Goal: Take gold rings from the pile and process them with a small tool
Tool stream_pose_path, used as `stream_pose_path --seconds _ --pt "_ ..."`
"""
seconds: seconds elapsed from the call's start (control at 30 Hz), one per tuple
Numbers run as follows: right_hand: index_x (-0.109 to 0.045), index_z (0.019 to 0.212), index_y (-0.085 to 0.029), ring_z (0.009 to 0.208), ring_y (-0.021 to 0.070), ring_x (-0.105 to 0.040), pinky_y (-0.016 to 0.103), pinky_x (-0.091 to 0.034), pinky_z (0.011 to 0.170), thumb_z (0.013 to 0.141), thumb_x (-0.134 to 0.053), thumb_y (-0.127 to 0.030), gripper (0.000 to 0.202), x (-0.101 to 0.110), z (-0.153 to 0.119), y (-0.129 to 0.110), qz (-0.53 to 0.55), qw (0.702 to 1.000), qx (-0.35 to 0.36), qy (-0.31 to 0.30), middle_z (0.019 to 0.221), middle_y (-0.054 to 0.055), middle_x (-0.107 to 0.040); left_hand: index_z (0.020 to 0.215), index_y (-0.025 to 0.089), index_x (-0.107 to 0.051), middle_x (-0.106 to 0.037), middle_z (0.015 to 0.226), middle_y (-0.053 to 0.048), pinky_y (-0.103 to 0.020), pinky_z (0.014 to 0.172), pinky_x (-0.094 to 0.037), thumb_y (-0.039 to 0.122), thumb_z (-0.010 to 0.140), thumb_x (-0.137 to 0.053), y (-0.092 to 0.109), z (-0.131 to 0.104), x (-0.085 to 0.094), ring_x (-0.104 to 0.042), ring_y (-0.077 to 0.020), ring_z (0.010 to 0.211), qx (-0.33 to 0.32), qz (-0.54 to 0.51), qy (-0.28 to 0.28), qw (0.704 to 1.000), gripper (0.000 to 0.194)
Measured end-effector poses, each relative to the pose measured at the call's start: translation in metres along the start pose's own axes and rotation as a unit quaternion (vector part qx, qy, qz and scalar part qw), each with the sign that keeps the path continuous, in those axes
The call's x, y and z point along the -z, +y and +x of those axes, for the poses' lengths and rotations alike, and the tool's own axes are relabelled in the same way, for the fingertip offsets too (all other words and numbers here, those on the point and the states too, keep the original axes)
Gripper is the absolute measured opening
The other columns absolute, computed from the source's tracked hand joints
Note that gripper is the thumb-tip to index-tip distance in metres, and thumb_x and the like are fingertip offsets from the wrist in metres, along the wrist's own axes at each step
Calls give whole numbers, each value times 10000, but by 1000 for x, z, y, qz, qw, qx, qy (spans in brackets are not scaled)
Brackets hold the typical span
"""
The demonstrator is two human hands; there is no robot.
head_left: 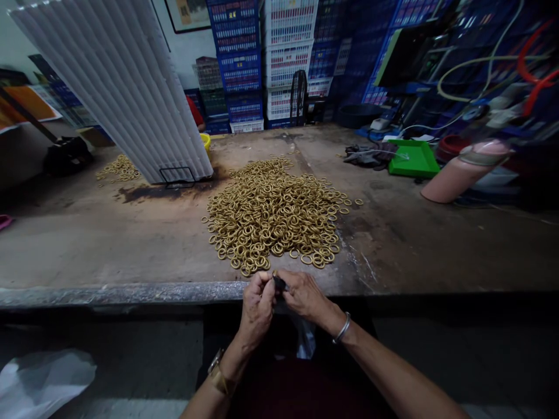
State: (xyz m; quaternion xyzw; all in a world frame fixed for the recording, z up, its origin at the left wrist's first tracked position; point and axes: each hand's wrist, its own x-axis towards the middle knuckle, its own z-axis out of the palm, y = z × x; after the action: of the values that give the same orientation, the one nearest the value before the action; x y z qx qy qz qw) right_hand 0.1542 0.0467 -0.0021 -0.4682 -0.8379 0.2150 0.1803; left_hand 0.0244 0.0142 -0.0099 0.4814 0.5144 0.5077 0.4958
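Just off the front edge of the table, my two hands meet close together. My left hand (257,305) is closed in a pinch, thumb against the fingers; what it holds is mostly hidden. My right hand (305,295) is closed around a small black object (279,283), whose kind I cannot make out. A speck of gold shows between the fingertips, too small to tell. Right beyond my hands lies a large heap of gold-coloured metal rings (279,212), with loose ones spread around its edges.
A tall white corrugated panel (131,87) leans on the table at left, with a smaller ring heap (117,169) behind it. To the right are a green tray (413,158), a pink bottle (463,171) and a dark cloth (369,156). Stacked crates (238,70) stand behind.
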Motion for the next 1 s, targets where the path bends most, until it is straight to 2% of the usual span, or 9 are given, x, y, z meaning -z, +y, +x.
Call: stream_pose_path --seconds 0.1,0.2,0.33,0.43,0.53,0.67,0.77,0.83,1.0 --pt "-564 864 -185 605 137 -512 235 -251 542 738 -427 -151 189 1 2 3 -19 999 -25 -30 679 24 -611 742 174 -478 -465 593 41 -170 452 -326 347 822 -466 2 -4 0 -397 -55 475 11 -5 0 1000 191" --pt "-571 911 -196 644 150 -541 240 -269 561 760 -419 -177 215 3 9 10 -64 995 -71 -31 716 37 -630 726 168 -482 -477 587 38 -168 445 -324 344 816 -486 13 -11 -1 -395 -48 461 17 -25 -25 999 198" --pt "-562 921 -198 675 155 -563 238 -294 581 782 -413 -205 204 7 22 21 -107 989 -95 21 744 40 -641 765 177 -473 -508 621 34 -164 384 -306 363 808 -499 24 -15 1 -374 -42 418 74 -158 -63 983 193" --pt "-550 932 -194 685 155 -575 230 -311 596 785 -416 -203 199 10 37 26 -111 986 -98 80 746 33 -644 740 171 -450 -563 748 -5 -157 360 -298 367 789 -526 20 -10 6 -396 -42 444 120 -262 -43 957 216" --pt "-518 1017 -202 723 156 -587 228 -323 621 781 -433 -203 251 11 55 25 -119 982 -80 126 822 31 -651 734 149 -464 -586 816 -46 -159 372 -305 351 765 -565 13 -5 11 -435 -47 479 145 -311 -30 939 228" --pt "-469 1111 -231 727 171 -596 244 -309 591 795 -441 -238 318 11 77 17 -158 979 -58 117 862 29 -657 807 151 -511 -577 746 -28 -176 386 -322 348 745 -580 9 -4 16 -468 -68 488 164 -365 -18 916 217" --pt "-489 1074 -238 697 173 -595 247 -288 567 800 -439 -233 279 10 87 12 -182 978 -62 82 829 37 -662 883 161 -541 -542 688 -1 -179 392 -325 324 722 -592 9 -3 19 -467 -72 486 198 -414 -25 888 235" --pt "-514 1026 -235 694 166 -592 243 -279 563 794 -437 -200 247 9 89 11 -183 978 -68 73 824 44 -663 827 145 -562 -533 688 -8 -179 401 -330 328 712 -596 8 -3 21 -477 -76 511 210 -434 -28 876 219" --pt "-579 865 -225 688 141 -567 230 -274 563 811 -423 -229 165 12 84 18 -144 982 -64 107 804 33 -656 645 128 -526 -550 727 -31 -182 430 -353 349 693 -629 7 2 21 -521 -102 606 207 -414 -21 886 248"
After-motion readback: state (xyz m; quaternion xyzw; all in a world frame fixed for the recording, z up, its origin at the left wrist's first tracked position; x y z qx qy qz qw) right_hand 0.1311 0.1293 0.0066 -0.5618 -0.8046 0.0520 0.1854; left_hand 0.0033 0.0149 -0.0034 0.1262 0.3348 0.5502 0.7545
